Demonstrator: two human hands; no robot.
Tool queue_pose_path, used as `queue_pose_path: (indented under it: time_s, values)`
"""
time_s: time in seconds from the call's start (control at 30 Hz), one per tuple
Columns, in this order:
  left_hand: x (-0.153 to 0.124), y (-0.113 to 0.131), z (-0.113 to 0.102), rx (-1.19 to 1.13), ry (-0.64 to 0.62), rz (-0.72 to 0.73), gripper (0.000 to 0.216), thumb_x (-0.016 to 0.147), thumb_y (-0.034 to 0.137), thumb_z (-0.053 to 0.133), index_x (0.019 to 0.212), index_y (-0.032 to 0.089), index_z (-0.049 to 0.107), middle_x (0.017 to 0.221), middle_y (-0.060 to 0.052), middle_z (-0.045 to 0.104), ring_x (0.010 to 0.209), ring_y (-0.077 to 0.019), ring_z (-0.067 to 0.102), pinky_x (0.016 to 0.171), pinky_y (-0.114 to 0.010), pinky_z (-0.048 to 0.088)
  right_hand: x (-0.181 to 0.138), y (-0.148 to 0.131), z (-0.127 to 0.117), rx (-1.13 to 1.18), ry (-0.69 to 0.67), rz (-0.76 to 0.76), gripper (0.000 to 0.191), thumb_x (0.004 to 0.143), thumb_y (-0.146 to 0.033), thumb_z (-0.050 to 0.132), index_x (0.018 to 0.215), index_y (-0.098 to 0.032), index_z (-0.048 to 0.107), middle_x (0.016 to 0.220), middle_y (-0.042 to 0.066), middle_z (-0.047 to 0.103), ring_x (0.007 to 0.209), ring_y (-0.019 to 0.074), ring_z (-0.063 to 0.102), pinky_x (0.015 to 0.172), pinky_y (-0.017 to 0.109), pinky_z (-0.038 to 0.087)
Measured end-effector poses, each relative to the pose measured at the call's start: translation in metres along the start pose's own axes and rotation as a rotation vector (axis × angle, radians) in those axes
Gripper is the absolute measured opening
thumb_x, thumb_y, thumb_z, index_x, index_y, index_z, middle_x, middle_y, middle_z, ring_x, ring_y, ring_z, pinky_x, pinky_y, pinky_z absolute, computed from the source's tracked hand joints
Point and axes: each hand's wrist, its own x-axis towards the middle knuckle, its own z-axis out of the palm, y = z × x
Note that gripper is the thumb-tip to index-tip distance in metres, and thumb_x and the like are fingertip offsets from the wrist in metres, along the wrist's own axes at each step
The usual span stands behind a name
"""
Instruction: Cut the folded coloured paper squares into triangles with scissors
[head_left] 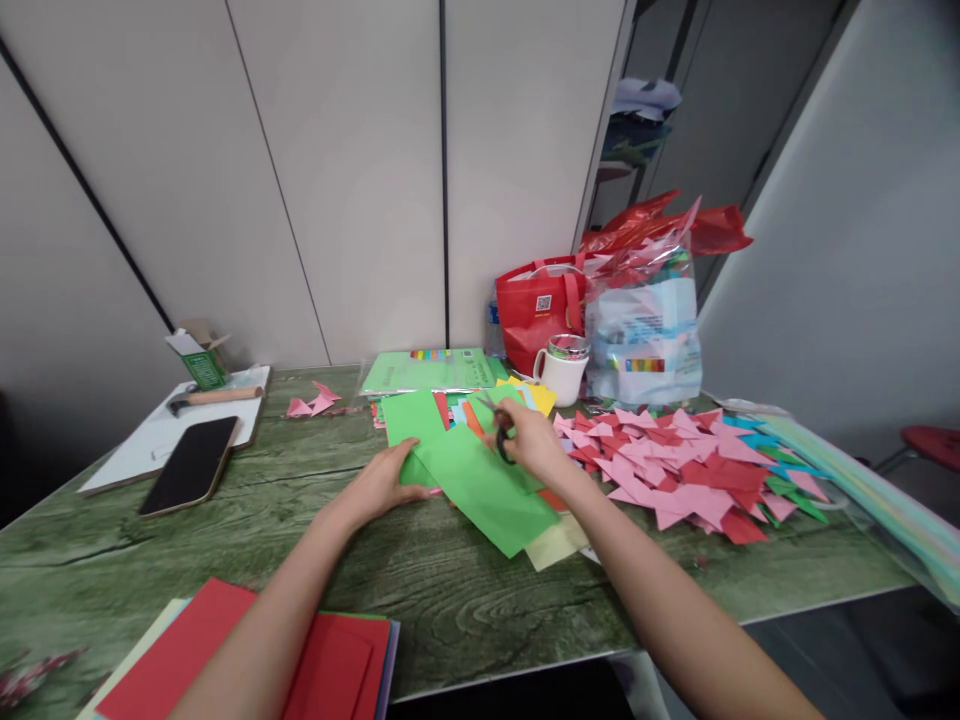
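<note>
Green sheet [487,500]: it lies aslant above the surface [442,600], between your two hands, one corner toward you and its side overlapping a pale yellow sheet [556,548].
Left hand [382,478]: your thumb and fingers are apart at the left side of the green paper; I cannot tell whether they pinch it or only rest there.
Right hand [534,440]: you have it closed around the dark handles of the scissors [504,440], by the sheet's far end. The blades point away from you and leftward; whether they bite paper is too small to tell.
Step in hand: you seem to be arranging green paper with the scissors kept ready, just before or after a cut.
Next move: a cut would call for the left hand to steady the sheet, fingertips clear of the blades, with the second green sheet [411,412] separated if you mean to cut only one.
Folded paper pile [675,460]: mostly pink and red pieces, right of your scissors hand.
</note>
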Motion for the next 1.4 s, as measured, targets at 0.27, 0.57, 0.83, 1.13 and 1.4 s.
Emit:
queue_pose_path:
  time_s: [0.27,0.57,0.83,1.13,1.4]
  values:
    - [0.0,-0.002,-0.002,0.047,0.007,-0.005,0.071,0.061,0.053,0.059,0.119,0.016,0.042,0.115,-0.014,0.054,0.106,-0.0291,0.049,0.085,-0.035,0.039,-0.029,-0.038,0.021,-0.068,-0.388,-0.312,0.056,0.047,-0.045,0.072,0.089,-0.017,0.049,0.083,0.006,0.055,0.074,0.0203,0.051,0.054,0.023,0.028]
    - [0.002,-0.004,0.005,0.027,0.082,0.07,0.083,0.057,0.054,0.062,0.125,0.015,0.035,0.128,-0.015,0.042,0.117,-0.0269,0.038,0.096,-0.036,0.03,-0.029,-0.039,0.024,-0.051,-0.29,-0.281,0.05,0.054,-0.038,0.071,0.092,-0.016,0.047,0.091,0.008,0.05,0.086,0.0227,0.048,0.065,0.027,0.035]
    - [0.001,-0.005,0.003,0.004,0.078,0.055,0.08,0.06,0.048,0.062,0.126,0.014,0.033,0.128,-0.015,0.041,0.117,-0.0273,0.038,0.095,-0.035,0.03,-0.028,-0.047,0.038,-0.059,-0.227,-0.14,0.036,0.062,-0.017,0.061,0.094,-0.012,0.046,0.093,0.011,0.046,0.087,0.0222,0.045,0.073,0.029,0.037]
    - [0.006,-0.016,0.005,0.055,0.187,-0.122,0.082,0.061,0.043,0.062,0.127,0.009,0.026,0.125,-0.02,0.041,0.117,-0.0306,0.038,0.092,-0.038,0.033,-0.025,-0.039,0.035,-0.083,-0.252,-0.201,0.033,0.06,-0.005,0.053,0.092,-0.014,0.048,0.087,0.009,0.055,0.081,0.0211,0.051,0.062,0.024,0.032]
    - [0.008,-0.02,0.01,0.059,0.217,-0.128,0.08,0.063,0.045,0.06,0.127,0.012,0.026,0.118,-0.018,0.05,0.109,-0.0305,0.047,0.086,-0.037,0.038,-0.026,-0.041,0.025,-0.018,-0.188,-0.188,0.011,0.068,-0.011,0.049,0.076,-0.018,0.051,0.062,0.002,0.057,0.058,0.0155,0.051,0.049,0.024,0.022]
